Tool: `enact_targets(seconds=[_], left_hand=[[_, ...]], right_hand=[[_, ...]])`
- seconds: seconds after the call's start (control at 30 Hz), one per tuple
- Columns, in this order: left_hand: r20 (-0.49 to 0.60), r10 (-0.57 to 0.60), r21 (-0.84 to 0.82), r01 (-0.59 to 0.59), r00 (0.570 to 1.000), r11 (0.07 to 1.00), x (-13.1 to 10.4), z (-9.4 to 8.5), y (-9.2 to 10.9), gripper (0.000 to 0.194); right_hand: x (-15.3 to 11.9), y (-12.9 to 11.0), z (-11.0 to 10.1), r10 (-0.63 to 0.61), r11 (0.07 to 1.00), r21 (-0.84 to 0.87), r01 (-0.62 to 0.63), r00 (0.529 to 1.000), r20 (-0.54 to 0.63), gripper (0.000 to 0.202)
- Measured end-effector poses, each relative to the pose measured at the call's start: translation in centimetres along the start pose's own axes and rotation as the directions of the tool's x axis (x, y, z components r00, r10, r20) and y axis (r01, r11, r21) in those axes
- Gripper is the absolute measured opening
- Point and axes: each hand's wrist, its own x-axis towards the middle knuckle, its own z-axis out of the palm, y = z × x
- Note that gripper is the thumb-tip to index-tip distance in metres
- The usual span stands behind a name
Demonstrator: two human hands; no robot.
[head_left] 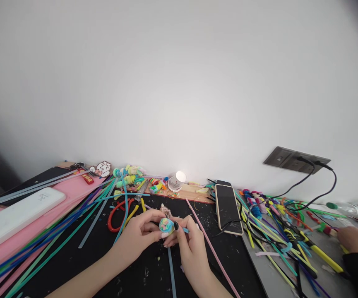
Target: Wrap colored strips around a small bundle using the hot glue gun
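Observation:
A small round coil of pipe cleaners, in blue, green, yellow and pink, sits between my two hands above the black mat. My left hand is closed on its left side, with thumb and fingertips pressed to it. From the right, my right hand pinches the coil's edge and a short light-blue pipe cleaner end. Below the hands lies a pale blue pipe cleaner; whether it joins the coil cannot be seen. Just behind the hands is a pale pinkish item, partly covered.
Red-handled scissors lie left of my hands, near a paper cup. A phone rests at right, with cables beside it. Long pipe cleaners cross a pink surface. Farther right are pliers and another person's hand.

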Motion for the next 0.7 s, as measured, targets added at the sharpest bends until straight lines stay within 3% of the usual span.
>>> enact_targets(seconds=[0.17,0.4,0.7], left_hand=[[0.003,0.031,0.101,-0.032,1.000,0.994,-0.2,-0.1,0.6,0.023],[0.028,0.077,0.048,-0.078,0.997,0.996,-0.4,0.0,1.1,0.015],[-0.011,0.103,0.173,-0.100,0.995,0.980,-0.2,-0.1,0.6,0.014]], right_hand=[[-0.1,0.1,-0.2,-0.023,0.999,-0.027,0.023,0.999,0.032,0.027],[-0.2,-0.3,-0.5,-0.101,0.969,-0.217,0.119,0.991,0.089,0.023],[-0.1,-0.2,-1.4,-0.319,0.729,-0.579,0.365,0.930,0.186,0.014]])
